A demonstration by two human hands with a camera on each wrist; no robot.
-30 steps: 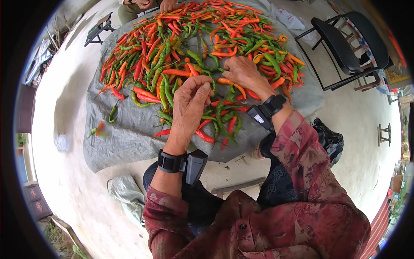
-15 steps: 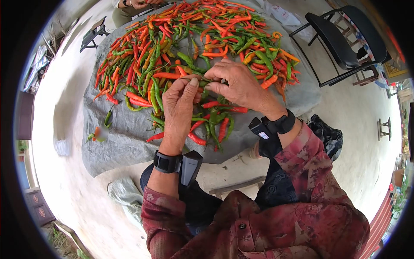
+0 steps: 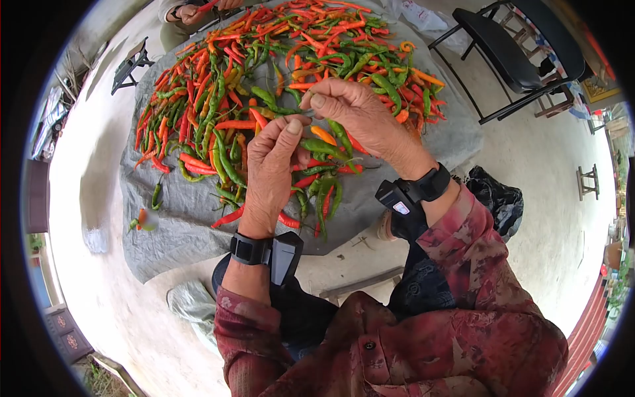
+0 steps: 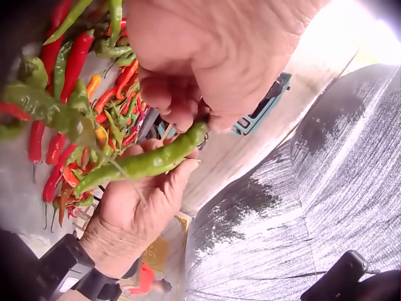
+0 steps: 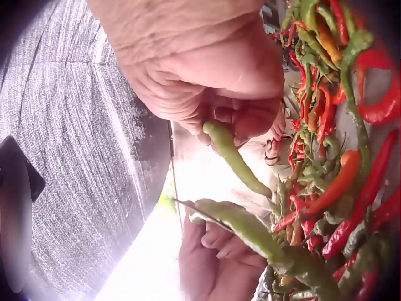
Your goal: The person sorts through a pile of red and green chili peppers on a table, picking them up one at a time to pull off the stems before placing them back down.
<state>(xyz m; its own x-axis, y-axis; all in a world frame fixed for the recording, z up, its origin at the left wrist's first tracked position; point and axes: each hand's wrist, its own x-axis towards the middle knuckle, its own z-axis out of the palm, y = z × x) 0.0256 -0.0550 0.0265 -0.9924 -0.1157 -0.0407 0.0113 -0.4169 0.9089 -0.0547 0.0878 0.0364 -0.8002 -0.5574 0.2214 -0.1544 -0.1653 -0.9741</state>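
Note:
Both hands are raised together over a pile of red, orange and green chilies point(image 3: 264, 53) spread on a grey tarp point(image 3: 178, 218). My left hand point(image 3: 288, 132) has its fingers curled, and its fingertips point(image 4: 182, 116) pinch the end of a green chili point(image 4: 144, 164). My right hand point(image 3: 319, 104) pinches the top of a green chili point(image 5: 235, 157) between thumb and fingers. A second, thicker green chili point(image 5: 250, 232) with a thin stem lies between the two hands. Green and orange chilies point(image 3: 321, 142) hang just below my right hand. Both wrists wear black camera bands.
A black chair point(image 3: 503, 46) stands at the back right of the tarp and a small stool point(image 3: 129, 63) at the back left. Another person's hands point(image 3: 188, 12) work at the far edge. A black bag point(image 3: 496, 198) lies on the concrete to my right. Stray chilies point(image 3: 155, 195) sit near the tarp's left side.
My right hand left the pile and came across to meet the left. Both hands then rose a little, with green chilies pinched between them.

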